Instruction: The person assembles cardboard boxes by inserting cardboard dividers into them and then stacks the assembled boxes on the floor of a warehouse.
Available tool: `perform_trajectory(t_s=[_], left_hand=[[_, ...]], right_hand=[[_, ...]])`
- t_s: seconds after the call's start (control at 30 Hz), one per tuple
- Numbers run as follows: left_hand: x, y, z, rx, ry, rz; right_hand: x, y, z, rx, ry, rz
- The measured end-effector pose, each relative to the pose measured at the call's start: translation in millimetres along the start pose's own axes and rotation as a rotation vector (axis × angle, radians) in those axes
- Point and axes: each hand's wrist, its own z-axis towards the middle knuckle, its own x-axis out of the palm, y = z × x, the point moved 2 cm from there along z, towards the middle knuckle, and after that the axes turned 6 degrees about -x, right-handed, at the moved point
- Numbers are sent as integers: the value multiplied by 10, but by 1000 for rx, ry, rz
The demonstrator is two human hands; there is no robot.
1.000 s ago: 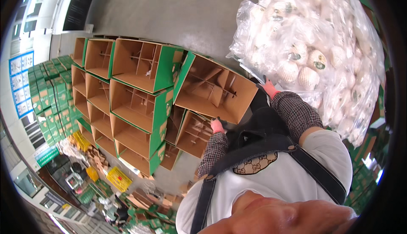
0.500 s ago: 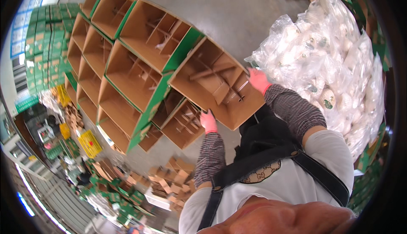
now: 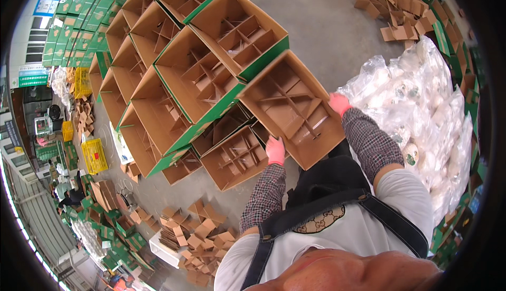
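Observation:
A deep open cardboard box is tilted in front of me, with a crossed cardboard divider sitting askew inside it. My left hand, in a pink glove, grips its near left edge. My right hand, also pink-gloved, is closed on the right rim. The fingers are partly hidden behind the walls. Beside my left hand stands a lower open box with a divider grid. Another box with dividers adjoins the held one at the left, its green outer side showing.
Rows of open boxes stretch away to the far left. At my right lies a large heap of clear plastic bags holding white round items. Loose cardboard dividers are piled on the floor at lower left, near a yellow crate.
The view has swung, so the boxes and bag heap sit differently in it. Both hands still hold the same box, whose divider now shows more fully as a cross.

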Motion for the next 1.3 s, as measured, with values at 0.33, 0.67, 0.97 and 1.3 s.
perform_trajectory(t_s=[0.33,0.67,0.97,1.3], left_hand=[[-377,38,222,-229,-59,-14],[-216,668,347,-457,243,-736],[-382,315,195,-397,28,-318],[-390,258,-87,-694,-51,-421]], right_hand=[[-112,431,51,81,175,90],[-55,-55,151,125,684,1389],[851,-575,2416,105,137,521],[1972,-324,3150,-270,323,610]])
